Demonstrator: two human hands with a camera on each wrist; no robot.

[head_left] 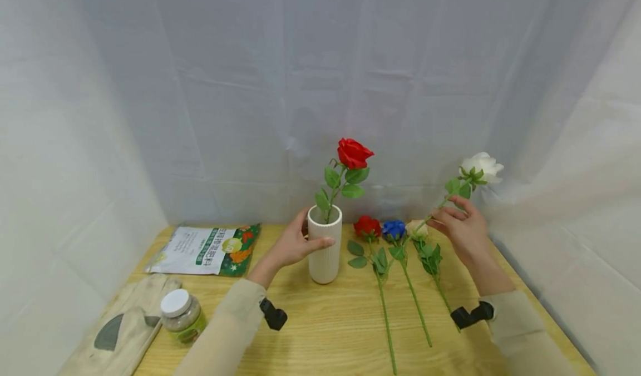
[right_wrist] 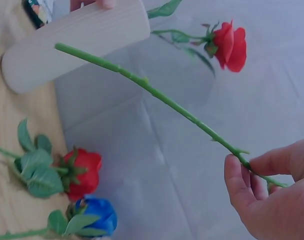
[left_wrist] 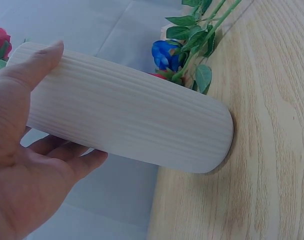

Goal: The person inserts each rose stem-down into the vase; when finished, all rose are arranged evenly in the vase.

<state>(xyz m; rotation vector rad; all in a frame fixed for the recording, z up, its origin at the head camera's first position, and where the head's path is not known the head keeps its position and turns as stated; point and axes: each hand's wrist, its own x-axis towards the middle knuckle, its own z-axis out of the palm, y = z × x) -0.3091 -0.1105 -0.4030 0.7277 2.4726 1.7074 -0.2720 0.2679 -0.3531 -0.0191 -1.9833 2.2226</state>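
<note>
A white ribbed vase [head_left: 324, 259] stands upright on the table, with a red rose [head_left: 354, 153] in it. My left hand [head_left: 295, 243] grips the vase around its upper part, thumb across the front; the left wrist view shows the vase's ribbed side [left_wrist: 127, 107] and its base on the wood. To the right, my right hand [head_left: 463, 228] pinches the stem of a white rose [head_left: 482, 168] between thumb and fingers, above the table. In the right wrist view the bare green stem [right_wrist: 167, 101] slants toward the vase, its cut end appearing in front of the vase's side.
Between vase and right hand lie another red rose [head_left: 368, 227], a blue rose [head_left: 394, 229] and a cream rose [head_left: 417, 229], stems toward me. At left are a printed bag [head_left: 205, 251], a white-lidded jar [head_left: 183, 316] and beige gloves [head_left: 125, 323]. Pale curtains surround the table.
</note>
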